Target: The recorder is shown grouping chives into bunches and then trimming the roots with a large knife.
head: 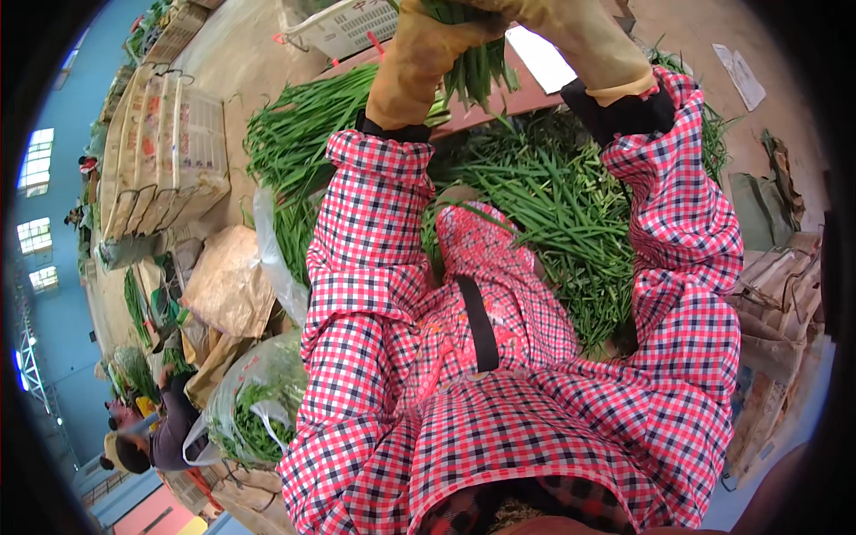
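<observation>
At the top of the view, my left hand [418, 57], in a tan rubber glove, closes around a bunch of green garlic chives [478, 77] whose ends hang below it. My right hand [575, 37], gloved alike, meets the bunch from the other side; its fingers are cut off by the frame edge. Under the hands is a reddish board [468, 119] with a white sheet [540, 59] on it. A heap of long chives [301, 127] lies left of my left wrist. Loose, tangled leaves [575, 221] are piled between my forearms, near my lap.
A white plastic crate [348, 30] stands beyond the board. Stacked crates [167, 160] rise at left, above a brown sack [231, 284] and a clear bag of greens [257, 401]. Another person [170, 418] works at lower left. Paper [739, 77] and more crates [769, 321] are at right.
</observation>
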Motion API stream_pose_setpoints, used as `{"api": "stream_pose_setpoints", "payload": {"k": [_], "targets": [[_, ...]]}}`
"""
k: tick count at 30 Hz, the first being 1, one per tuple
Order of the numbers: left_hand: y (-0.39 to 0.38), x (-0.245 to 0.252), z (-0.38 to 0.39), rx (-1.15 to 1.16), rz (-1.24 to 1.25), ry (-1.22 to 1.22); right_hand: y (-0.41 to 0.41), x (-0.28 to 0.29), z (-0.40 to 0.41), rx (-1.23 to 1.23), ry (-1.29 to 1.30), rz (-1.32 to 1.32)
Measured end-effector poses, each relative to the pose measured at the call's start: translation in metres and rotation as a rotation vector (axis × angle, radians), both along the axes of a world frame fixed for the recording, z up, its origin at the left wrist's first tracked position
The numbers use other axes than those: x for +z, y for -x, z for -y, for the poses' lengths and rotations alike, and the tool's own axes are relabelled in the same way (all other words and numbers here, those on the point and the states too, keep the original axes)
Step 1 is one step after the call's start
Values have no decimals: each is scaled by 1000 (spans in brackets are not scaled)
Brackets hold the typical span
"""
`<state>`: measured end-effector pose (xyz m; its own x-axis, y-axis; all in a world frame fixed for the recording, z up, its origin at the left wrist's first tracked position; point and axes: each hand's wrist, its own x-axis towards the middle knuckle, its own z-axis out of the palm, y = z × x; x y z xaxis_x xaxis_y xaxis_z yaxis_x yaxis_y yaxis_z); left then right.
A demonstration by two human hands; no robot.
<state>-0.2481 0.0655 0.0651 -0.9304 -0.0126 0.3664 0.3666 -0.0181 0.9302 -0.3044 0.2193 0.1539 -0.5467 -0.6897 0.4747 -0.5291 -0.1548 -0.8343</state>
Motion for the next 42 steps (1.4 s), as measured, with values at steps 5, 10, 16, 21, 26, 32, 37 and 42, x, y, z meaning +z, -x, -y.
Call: {"api": "stream_pose_setpoints", "payload": {"k": [5,10,16,21,26,32,37,42], "targets": [[25,-15,-19,144,150,373,35,-70,-4,69,225,156],[31,-48,-11,234,213,299,20,-71,13,234,257,452],[13,-30,2,160,-98,541,21,-27,17,296,139,537],[-40,-27,10,357,21,-426,-44,-67,-6,-229,-14,-378],[-107,-18,30,356,-63,-872,-87,-187,-76,-75,-1131,-341],[-167,-48,55,143,-206,-1065,-77,-187,-117,-394,-635,143],[-200,-56,57,-12,-309,-1268,-95,-130,-71,4,-216,215],[-223,-49,59,142,-337,-1176,-149,-77,-27,-25,-238,-153]]}}
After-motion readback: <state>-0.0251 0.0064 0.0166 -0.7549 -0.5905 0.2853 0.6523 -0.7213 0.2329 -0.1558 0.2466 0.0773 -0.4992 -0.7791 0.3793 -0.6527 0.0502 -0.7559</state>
